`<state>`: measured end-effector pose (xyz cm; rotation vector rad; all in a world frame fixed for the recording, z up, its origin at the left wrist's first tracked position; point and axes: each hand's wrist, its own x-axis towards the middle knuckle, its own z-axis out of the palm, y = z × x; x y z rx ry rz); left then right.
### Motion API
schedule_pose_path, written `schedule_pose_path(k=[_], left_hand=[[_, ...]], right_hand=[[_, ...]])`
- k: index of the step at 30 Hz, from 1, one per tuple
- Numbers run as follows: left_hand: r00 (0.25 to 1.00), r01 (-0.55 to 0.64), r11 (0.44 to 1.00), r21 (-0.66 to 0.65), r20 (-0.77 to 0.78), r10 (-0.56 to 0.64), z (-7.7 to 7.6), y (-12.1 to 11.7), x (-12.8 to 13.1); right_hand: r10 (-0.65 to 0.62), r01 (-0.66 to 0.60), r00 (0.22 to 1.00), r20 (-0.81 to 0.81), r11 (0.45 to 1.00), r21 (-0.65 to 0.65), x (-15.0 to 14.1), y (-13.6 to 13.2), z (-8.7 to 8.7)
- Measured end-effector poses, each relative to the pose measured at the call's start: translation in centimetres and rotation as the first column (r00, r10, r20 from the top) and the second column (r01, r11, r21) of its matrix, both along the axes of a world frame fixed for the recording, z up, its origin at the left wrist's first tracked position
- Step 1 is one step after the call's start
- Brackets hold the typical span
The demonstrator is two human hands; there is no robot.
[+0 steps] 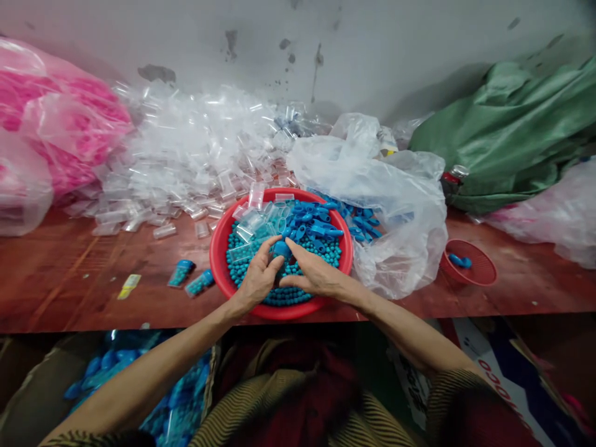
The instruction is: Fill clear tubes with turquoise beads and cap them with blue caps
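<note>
A red basket [218, 261] on the wooden table holds turquoise beads [326, 251], blue caps [316, 220] and clear plastic tubes [254, 220]. Both my hands meet over its middle. My left hand [256, 279] and my right hand [314, 273] pinch together on a blue cap [281, 249], which seems to sit on a tube hidden between the fingers. Two filled, capped tubes [190, 277] lie on the table just left of the basket.
A big heap of clear empty tubes [186, 155] lies behind the basket. Pink-filled bags [60, 124] sit far left, a clear bag with blue caps [395, 211] right, a green sack [512, 130] behind it. A small red basket [470, 264] stands right. A box of filled tubes [139, 385] sits below the table.
</note>
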<state>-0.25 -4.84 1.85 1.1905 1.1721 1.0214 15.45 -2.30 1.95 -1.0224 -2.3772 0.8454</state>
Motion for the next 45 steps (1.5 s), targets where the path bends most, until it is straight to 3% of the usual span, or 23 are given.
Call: schedule_pose_path(k=[8,13,17,21,27,32,35,38,41,45], left_hand=[[0.998,0.003,0.997,0.072,-0.056,0.001,0.1,-0.1,-0.2],[0.999,-0.046,0.997,-0.063,0.023,0.047,-0.3,0.0,0.0],[0.994,-0.002,0.997,-0.076,0.110,0.010,-0.2,-0.1,0.1],[0.991,-0.021,0.993,-0.120,0.127,0.036,-0.2,-0.3,0.6],[0.984,-0.159,0.982,-0.104,0.066,0.166,-0.7,-0.6,1.6],[0.986,-0.166,0.985,-0.046,0.018,0.167,-1.1,-0.6,1.8],[0.988,-0.141,0.989,0.043,-0.055,0.144,-0.9,-0.1,1.5],[0.985,-0.074,0.994,0.081,-0.150,0.085,0.1,0.3,0.1],[0.959,-0.021,0.997,0.072,-0.282,0.041,1.3,0.0,-3.3],[0.841,-0.169,0.970,0.173,-0.489,0.233,1.6,-0.6,-9.9]], right_hand=[[-0.075,0.051,0.994,0.083,0.963,0.264,-1.1,-0.8,-0.8],[-0.092,0.046,0.977,0.190,0.971,0.235,-1.6,-1.4,-0.5],[-0.191,0.113,0.946,0.261,0.951,0.288,-1.9,-1.7,-0.2],[-0.164,0.041,0.922,0.351,0.942,0.334,-2.0,-1.7,-0.2],[-0.132,-0.009,0.900,0.415,0.947,0.322,-1.8,-1.2,0.0],[-0.110,-0.004,0.911,0.397,0.961,0.276,-1.8,-1.2,-0.4],[-0.115,0.046,0.947,0.300,0.973,0.227,-2.0,-1.1,-0.6],[-0.053,0.024,0.981,0.189,0.988,0.149,-1.7,-0.7,-0.4],[-0.060,0.045,0.984,0.168,0.995,0.094,-0.8,-0.1,0.0],[-0.093,0.080,0.961,0.262,0.995,0.061,0.8,0.6,-0.2]])
